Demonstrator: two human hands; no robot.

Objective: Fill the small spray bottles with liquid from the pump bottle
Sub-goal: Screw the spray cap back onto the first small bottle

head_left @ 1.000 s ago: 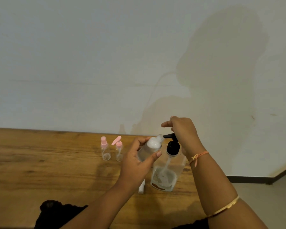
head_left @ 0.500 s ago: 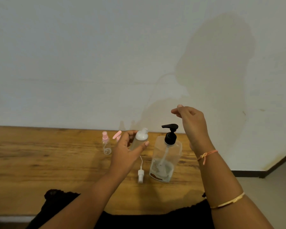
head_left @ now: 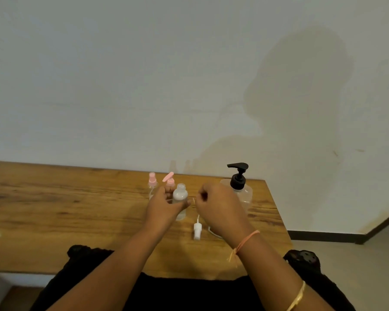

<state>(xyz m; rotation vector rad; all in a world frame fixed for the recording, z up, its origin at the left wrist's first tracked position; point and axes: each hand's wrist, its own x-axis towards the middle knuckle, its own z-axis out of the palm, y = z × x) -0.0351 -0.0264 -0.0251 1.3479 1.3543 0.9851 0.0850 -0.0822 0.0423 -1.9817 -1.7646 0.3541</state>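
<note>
Spray bottle upright in L hand, R hand curled beside, grip unclear.

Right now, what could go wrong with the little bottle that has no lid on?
The small open bottle has no cap and holds white liquid; if the left hand gripping it slips, or the right hand beside it bumps it, it might tip and spill. The spray cap lies on the wooden table, so its tube could pick up dirt. The pink-capped bottles just behind could get knocked over.
</note>
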